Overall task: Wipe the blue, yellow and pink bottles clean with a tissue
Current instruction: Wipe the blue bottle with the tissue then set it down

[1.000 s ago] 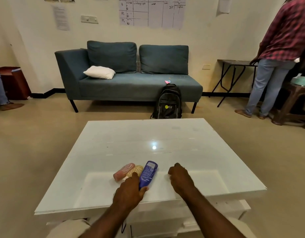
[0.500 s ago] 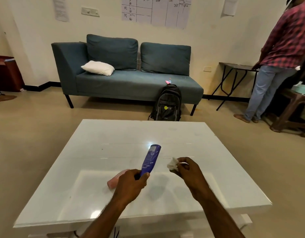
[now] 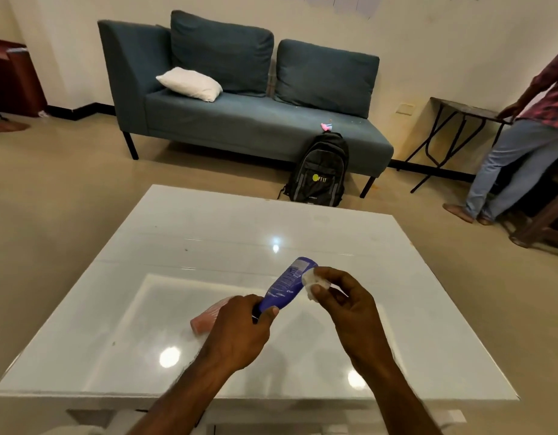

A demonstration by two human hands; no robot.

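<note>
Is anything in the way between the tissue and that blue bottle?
Nothing visible. The right hand pinches the tissue right against the blue bottle's upper end, seemingly touching it, while the left hand grips its lower end.

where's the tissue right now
Head view, centre-right: the tissue is pinched in the right hand, against the far end of the blue bottle that the left hand holds over the table.

The left forearm [image 3: 189, 390] and right forearm [image 3: 393, 387] are showing bare all the way to the left hand [image 3: 240, 328] and right hand [image 3: 346, 302], with fine hair and short-trimmed thumbnails. A pale scrap of cloth [image 3: 67, 431] is peeking in at the bottom edge beside the left forearm (garment unclear).
</note>
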